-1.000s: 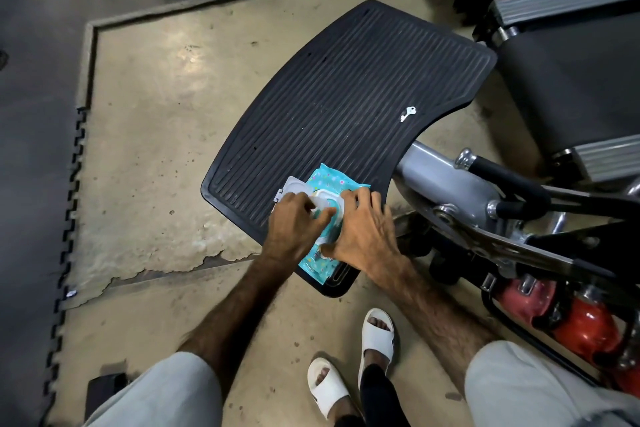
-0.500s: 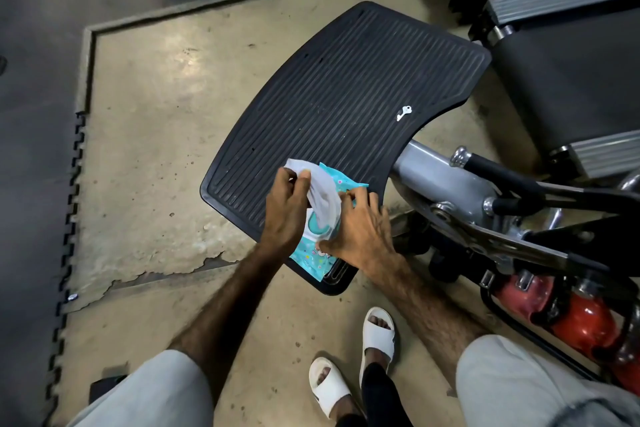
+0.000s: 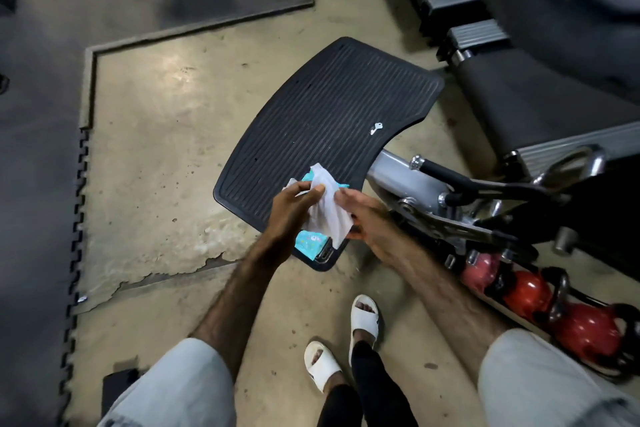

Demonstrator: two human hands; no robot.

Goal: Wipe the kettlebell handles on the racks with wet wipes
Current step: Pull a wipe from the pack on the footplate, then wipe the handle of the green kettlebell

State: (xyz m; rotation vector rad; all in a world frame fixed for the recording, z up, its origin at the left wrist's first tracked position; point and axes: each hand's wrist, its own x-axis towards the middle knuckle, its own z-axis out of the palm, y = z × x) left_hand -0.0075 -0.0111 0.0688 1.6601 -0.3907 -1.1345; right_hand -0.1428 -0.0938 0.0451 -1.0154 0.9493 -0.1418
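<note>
Wet wipe (image 3: 327, 210): now drawn clear of pack (image 3: 309, 242) at mat's near edge; pinched by left hand (image 3: 294, 210) and right hand (image 3: 367, 218). Kettlebell handles (image 3: 557, 295) unwiped.

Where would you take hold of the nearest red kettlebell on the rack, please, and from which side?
I would grip the red kettlebell by its dark handle loop, which stands up above the round body, coming down from above. The smooth ball offers no hold, and the rack rail blocks a low approach from the front. Both hands are occupied: the left hand and right hand hold a wet wipe.
</note>
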